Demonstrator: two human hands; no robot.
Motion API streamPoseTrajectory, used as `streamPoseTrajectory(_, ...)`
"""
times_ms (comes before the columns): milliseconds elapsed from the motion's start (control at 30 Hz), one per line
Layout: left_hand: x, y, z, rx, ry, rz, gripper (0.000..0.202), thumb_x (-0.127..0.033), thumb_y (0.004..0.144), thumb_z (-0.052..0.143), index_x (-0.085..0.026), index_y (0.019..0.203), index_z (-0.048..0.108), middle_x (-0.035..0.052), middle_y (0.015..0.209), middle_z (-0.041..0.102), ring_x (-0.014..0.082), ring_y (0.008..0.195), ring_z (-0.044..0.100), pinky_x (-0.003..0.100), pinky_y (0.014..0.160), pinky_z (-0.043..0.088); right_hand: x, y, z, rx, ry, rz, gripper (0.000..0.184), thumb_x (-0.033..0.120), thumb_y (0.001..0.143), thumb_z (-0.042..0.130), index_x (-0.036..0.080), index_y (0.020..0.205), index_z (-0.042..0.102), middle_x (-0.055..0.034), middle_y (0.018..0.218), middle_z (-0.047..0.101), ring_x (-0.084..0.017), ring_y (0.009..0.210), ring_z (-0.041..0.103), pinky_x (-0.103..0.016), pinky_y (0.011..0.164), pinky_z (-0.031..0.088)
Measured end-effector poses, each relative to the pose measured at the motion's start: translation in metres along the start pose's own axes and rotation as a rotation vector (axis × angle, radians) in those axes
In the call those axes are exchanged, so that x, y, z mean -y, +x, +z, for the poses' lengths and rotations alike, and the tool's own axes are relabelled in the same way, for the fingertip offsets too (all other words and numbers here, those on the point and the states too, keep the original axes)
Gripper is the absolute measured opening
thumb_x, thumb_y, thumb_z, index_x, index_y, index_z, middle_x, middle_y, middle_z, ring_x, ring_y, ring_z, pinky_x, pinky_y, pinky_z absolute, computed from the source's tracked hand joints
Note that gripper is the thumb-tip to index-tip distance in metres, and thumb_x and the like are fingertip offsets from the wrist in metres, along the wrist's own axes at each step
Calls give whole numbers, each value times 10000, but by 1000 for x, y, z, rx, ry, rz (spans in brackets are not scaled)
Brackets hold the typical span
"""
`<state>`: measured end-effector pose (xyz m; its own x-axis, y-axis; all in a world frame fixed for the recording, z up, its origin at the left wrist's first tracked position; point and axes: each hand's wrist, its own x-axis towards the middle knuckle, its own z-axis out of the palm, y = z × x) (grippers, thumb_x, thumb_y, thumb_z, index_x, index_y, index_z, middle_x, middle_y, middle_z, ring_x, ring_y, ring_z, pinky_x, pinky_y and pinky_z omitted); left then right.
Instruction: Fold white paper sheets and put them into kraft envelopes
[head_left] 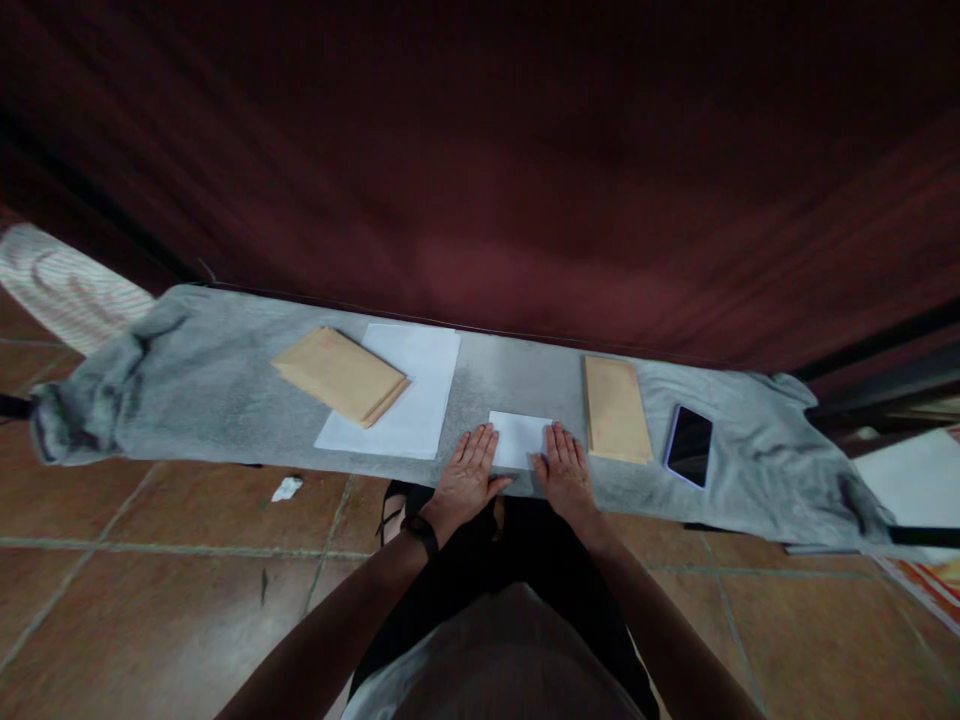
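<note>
A small white sheet of paper (520,441), which looks folded, lies flat on the grey cloth near the front edge. My left hand (469,470) rests flat on its left side, fingers stretched out. On the right side of the paper lies my right hand (566,470), also flat with fingers extended. Just right of that hand is a stack of brown envelopes (617,410). Larger white sheets (412,410) lie to the left, and another stack of brown envelopes (341,375) sits at an angle partly over them.
A grey cloth (202,390) covers the narrow bench. Toward its right end lies a phone (689,446) in a purple case. A dark red surface (480,200) rises behind the bench. On the tiled floor (187,600) is a crumpled white scrap (286,488).
</note>
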<state>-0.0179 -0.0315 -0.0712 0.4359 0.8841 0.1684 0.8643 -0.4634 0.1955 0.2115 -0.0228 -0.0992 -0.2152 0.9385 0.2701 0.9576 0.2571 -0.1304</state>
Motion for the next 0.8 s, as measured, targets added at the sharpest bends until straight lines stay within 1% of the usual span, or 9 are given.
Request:
streamPoseTrajectory(167,0,3,-1,-17,6,9,765,-542,977,488,-48,1540,332,214,1607,344,302,1526,262,497,1253,228,-1,-9,-3,-7,-3,24,618,391,1057,350,55,1572,288,-211,1573,414,-310,1455,382,-479,1171,323)
streamPoseTrajectory(267,1,3,0,-29,9,7,743,-533,983,474,-66,1544,335,208,1608,345,302,1522,277,501,1247,246,-2,-10,-4,-29,20,34,590,371,1057,349,70,1563,318,-204,1567,425,-311,1451,391,-490,1168,335)
streamPoseTrajectory(367,-2,2,1,-27,10,0,728,-523,985,467,-91,1554,327,200,1607,353,303,1518,288,507,1240,259,-3,2,-5,-40,65,44,570,353,1053,343,99,1563,330,-192,1565,433,-304,1444,402,-505,1157,352)
streamPoseTrajectory(433,-4,2,0,-21,10,3,722,-524,986,464,-100,1554,327,196,1607,359,304,1514,296,510,1236,266,-4,15,-5,-44,81,46,551,343,1049,344,105,1545,370,-186,1563,439,-304,1445,400,-508,1158,348)
streamPoseTrajectory(533,2,4,-9,-30,0,0,688,-511,1002,428,-126,1561,315,172,1610,365,280,1516,297,506,1238,260,-2,31,-1,-51,75,36,522,322,1043,351,127,1523,417,-168,1556,456,-299,1443,401,-506,1165,325)
streamPoseTrajectory(567,9,5,-14,-46,-1,-25,666,-495,1009,412,-141,1564,309,162,1611,369,272,1519,291,509,1241,249,-1,34,2,-52,70,31,520,314,1040,356,135,1525,416,-163,1552,463,-294,1440,406,-505,1167,316)
streamPoseTrajectory(633,35,6,-27,-100,6,-140,621,-436,1017,397,-155,1564,312,155,1607,381,274,1525,278,525,1245,226,2,36,6,-53,58,18,525,305,1035,363,139,1530,409,-163,1546,473,-289,1431,418,-507,1173,294)
streamPoseTrajectory(733,92,2,-50,-197,17,-430,593,-329,986,442,-67,1513,373,236,1575,397,335,1506,305,534,1208,290,5,33,11,-60,42,16,527,309,1035,357,122,1524,417,-172,1541,476,-290,1424,426,-509,1183,264)
streamPoseTrajectory(800,129,-5,-62,-225,46,-591,535,-295,980,446,-34,1447,441,267,1510,461,360,1461,371,531,1169,349,6,31,12,-69,43,24,523,315,1039,349,117,1515,429,-167,1537,483,-286,1425,424,-501,1187,254)
